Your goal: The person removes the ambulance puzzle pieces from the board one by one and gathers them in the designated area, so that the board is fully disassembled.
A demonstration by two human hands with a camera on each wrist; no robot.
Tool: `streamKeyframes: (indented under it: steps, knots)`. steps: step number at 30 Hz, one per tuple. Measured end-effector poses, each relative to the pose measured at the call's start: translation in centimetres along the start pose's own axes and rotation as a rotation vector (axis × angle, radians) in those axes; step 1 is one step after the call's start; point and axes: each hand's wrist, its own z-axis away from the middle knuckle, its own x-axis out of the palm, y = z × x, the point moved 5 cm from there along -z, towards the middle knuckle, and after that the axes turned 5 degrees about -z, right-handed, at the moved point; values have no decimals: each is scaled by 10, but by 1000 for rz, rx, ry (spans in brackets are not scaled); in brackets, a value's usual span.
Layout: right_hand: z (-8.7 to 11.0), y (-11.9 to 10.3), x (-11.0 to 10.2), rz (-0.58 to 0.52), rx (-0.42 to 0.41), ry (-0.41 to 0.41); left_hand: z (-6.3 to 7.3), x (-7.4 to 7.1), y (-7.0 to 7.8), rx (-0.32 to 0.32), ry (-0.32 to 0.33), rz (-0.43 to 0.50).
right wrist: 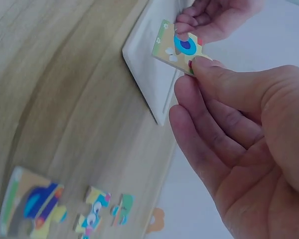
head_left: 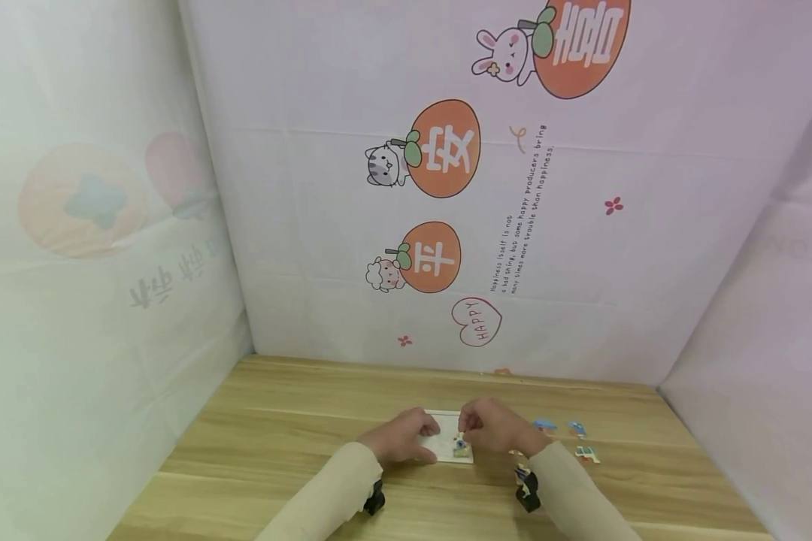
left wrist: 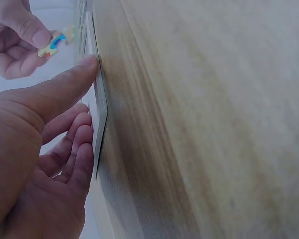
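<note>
Two hands meet low in the middle of the head view over a white puzzle tray (head_left: 446, 443) on the wooden table (head_left: 277, 421): the left hand (head_left: 402, 436) lies spread with thumb and fingers steadying the tray's edge, the right hand (head_left: 494, 427) pinches a puzzle piece (right wrist: 181, 46) above it. To seat it well, I'd keep it flat and square to the tray's corner. It's thin card, yellow-green with a blue-and-red blob; loose pieces (right wrist: 35, 209) lie lower left in the right-wrist view
</note>
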Motion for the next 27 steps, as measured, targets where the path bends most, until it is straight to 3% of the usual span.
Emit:
streamKeyframes:
  steps: [10, 21, 27]
  knots:
    - [34, 14, -18, -13, 10, 9, 4, -2, 5, -3, 10, -4]
    - [105, 48, -56, -1, 135, 40, 9, -6, 7, -17, 9, 7]
    - [143, 70, -82, 40, 102, 75, 5, -3, 3, -8, 11, 9]
